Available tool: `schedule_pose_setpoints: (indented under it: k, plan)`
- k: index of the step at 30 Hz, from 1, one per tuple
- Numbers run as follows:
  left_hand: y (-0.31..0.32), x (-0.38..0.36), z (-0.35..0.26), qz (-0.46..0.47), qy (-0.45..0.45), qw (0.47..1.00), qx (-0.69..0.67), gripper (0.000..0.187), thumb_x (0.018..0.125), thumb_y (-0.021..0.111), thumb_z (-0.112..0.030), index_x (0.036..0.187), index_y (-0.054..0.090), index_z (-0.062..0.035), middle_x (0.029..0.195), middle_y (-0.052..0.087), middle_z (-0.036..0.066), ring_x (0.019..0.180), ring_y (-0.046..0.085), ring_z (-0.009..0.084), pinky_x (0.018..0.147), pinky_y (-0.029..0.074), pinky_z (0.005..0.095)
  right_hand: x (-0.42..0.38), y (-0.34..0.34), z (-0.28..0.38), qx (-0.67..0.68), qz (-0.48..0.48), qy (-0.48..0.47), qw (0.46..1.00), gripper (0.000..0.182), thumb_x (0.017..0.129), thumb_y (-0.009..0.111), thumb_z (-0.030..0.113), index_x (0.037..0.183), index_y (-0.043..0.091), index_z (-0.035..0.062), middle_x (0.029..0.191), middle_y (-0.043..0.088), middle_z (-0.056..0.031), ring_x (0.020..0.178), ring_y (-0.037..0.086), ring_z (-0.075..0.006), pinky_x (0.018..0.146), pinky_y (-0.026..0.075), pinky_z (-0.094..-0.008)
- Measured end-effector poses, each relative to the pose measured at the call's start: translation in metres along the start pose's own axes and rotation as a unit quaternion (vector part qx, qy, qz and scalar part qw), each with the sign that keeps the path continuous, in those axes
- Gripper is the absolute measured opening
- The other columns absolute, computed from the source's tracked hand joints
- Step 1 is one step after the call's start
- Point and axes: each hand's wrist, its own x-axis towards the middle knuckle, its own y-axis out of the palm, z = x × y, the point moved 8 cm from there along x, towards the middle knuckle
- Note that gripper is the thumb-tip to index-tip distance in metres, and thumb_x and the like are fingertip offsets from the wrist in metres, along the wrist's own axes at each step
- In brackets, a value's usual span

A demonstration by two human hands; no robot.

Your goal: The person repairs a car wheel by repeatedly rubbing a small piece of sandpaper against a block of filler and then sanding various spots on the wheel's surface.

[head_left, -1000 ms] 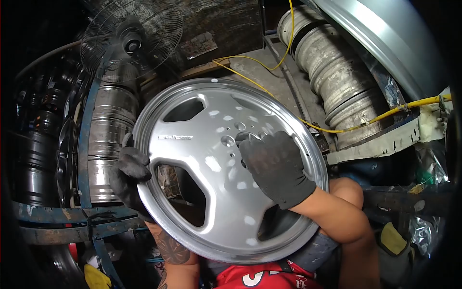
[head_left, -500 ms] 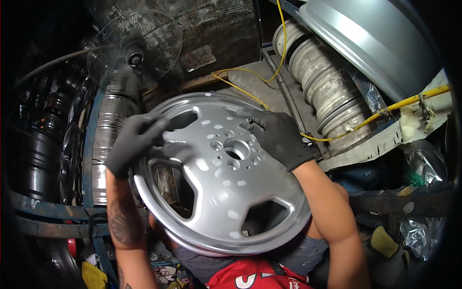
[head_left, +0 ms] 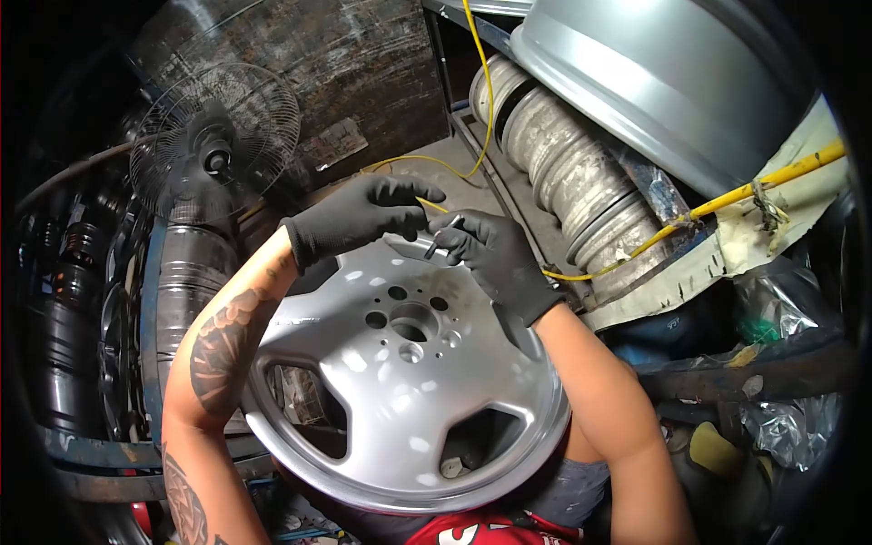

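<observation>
A silver alloy wheel rim rests on the person's lap, face up, with pale filler-like patches on its face and spokes. Over its far edge, my left hand, in a black glove, is open with fingers stretched toward the right hand. My right hand, also gloved in black, pinches a small dark stick-like tool between thumb and fingers. The tool's exact kind is too small to tell. Both hands are close together above the rim, hiding part of its far side.
A standing fan is at the back left, beside stacked rims. More dirty rims lie in a row at the right, under a large silver rim. A yellow hose crosses the right side.
My left hand has lifted off the left of the rim and moved right, near my right hand. My right hand has shifted slightly, showing the small tool more clearly. The view has shifted.
</observation>
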Motion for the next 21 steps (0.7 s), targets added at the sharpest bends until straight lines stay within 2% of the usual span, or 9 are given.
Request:
schedule_pose_setpoints:
  k: [1,4,5,8,10,14,17,19,21]
  plan:
    - [-0.003,-0.002,0.006,0.021,-0.018,1.0,-0.005,0.047,0.102,0.068,-0.011,0.147,0.056,-0.002,0.12,0.071,0.0,0.107,0.066,0.0077,0.1,0.054,0.0275,-0.003,0.001,0.006,0.012,0.005,0.001,1.0,0.035,0.099,0.075,0.033,0.115,0.077,0.0027,0.098,0.079,-0.0078,0.089,0.07,-0.0116,0.083,0.056,-0.0316]
    - [-0.001,-0.001,0.011,0.027,0.03,0.999,-0.03,0.049,0.102,0.068,-0.008,0.149,0.054,-0.0028,0.132,0.066,0.003,0.116,0.063,0.0091,0.102,0.053,0.0287,-0.002,0.004,0.014,0.023,0.006,-0.028,0.999,0.036,0.099,0.075,0.035,0.115,0.077,0.0031,0.099,0.079,-0.008,0.089,0.07,-0.0114,0.084,0.055,-0.0309]
    - [0.005,-0.002,0.009,0.049,0.011,0.997,-0.057,0.054,0.1,0.068,-0.003,0.152,0.052,-0.0036,0.14,0.062,0.004,0.122,0.06,0.0103,0.105,0.053,0.0294,0.0,0.004,0.014,-0.01,0.009,-0.02,1.0,0.037,0.098,0.075,0.036,0.117,0.077,0.0033,0.1,0.079,-0.0086,0.091,0.071,-0.0112,0.085,0.055,-0.0302]
    - [0.016,-0.004,-0.003,0.051,0.006,0.998,-0.045,0.059,0.098,0.069,0.003,0.153,0.05,-0.0041,0.14,0.062,0.004,0.122,0.061,0.0111,0.105,0.053,0.0294,-0.001,0.003,0.006,0.049,-0.007,0.029,0.998,0.04,0.098,0.075,0.036,0.119,0.076,0.0028,0.101,0.079,-0.0098,0.092,0.072,-0.011,0.084,0.056,-0.0295]
    - [0.022,0.0,0.005,0.056,-0.021,0.995,-0.076,0.065,0.095,0.071,0.006,0.154,0.048,-0.0044,0.139,0.062,0.004,0.118,0.061,0.0106,0.102,0.053,0.0272,-0.003,0.0,-0.003,0.012,-0.022,0.023,0.999,0.04,0.098,0.075,0.036,0.119,0.076,0.0021,0.1,0.079,-0.0104,0.092,0.073,-0.0112,0.083,0.056,-0.0291]
    - [0.03,0.005,0.007,0.033,-0.023,0.999,0.0,0.068,0.092,0.073,0.006,0.154,0.048,-0.0032,0.132,0.066,0.005,0.114,0.061,0.0098,0.1,0.052,0.0262,-0.011,0.003,0.0,-0.019,-0.068,0.018,0.997,0.04,0.098,0.074,0.036,0.119,0.076,0.0019,0.096,0.08,-0.0087,0.089,0.072,-0.0104,0.079,0.056,-0.0298]
    - [0.034,0.004,0.008,-0.001,-0.023,0.995,0.1,0.072,0.088,0.076,0.006,0.154,0.048,-0.0019,0.127,0.068,0.007,0.11,0.061,0.0101,0.098,0.053,0.0275,-0.016,0.004,-0.001,-0.059,-0.058,0.085,0.993,0.039,0.099,0.072,0.038,0.117,0.077,0.0038,0.095,0.079,-0.0135,0.083,0.074,-0.0164,0.076,0.056,-0.0336]
    - [0.036,0.001,0.009,-0.047,-0.032,0.992,0.115,0.072,0.084,0.077,0.005,0.151,0.051,-0.0019,0.121,0.071,0.01,0.102,0.063,0.0111,0.096,0.054,0.03,-0.015,0.002,0.005,-0.129,-0.057,0.037,0.989,0.038,0.099,0.071,0.04,0.112,0.077,0.0043,0.092,0.077,-0.0178,0.079,0.074,-0.0244,0.073,0.056,-0.0372]
    - [0.041,0.009,0.026,-0.03,-0.007,0.993,0.111,0.07,0.087,0.075,-0.008,0.152,0.051,-0.0043,0.121,0.074,0.016,0.1,0.069,0.016,0.091,0.055,0.031,-0.017,0.001,0.01,-0.206,-0.051,0.013,0.977,0.037,0.099,0.069,0.04,0.106,0.076,0.0047,0.089,0.074,-0.0214,0.078,0.073,-0.0322,0.072,0.056,-0.0414]
